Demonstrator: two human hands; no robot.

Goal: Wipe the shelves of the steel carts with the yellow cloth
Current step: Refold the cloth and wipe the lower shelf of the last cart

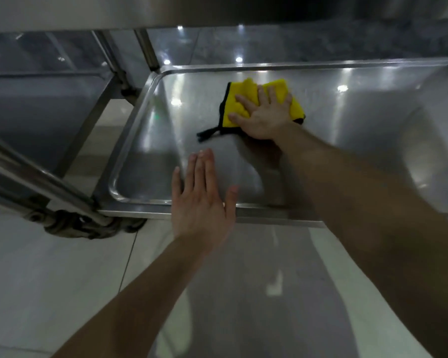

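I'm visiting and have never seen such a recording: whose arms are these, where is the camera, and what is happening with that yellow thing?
There is no machine here. These are a person's two bare arms, filmed by one wide-angle camera worn on the head, looking forward and down. The right hand lies flat on a yellow cloth with black edging, pressing it onto the low steel shelf of a cart. The left hand is open, fingers straight, over the shelf's near rim. I cannot tell whether it touches the steel, and it holds nothing. A second cart stands to the left, on a pale tiled floor. The bright spots on the steel are reflected lights.
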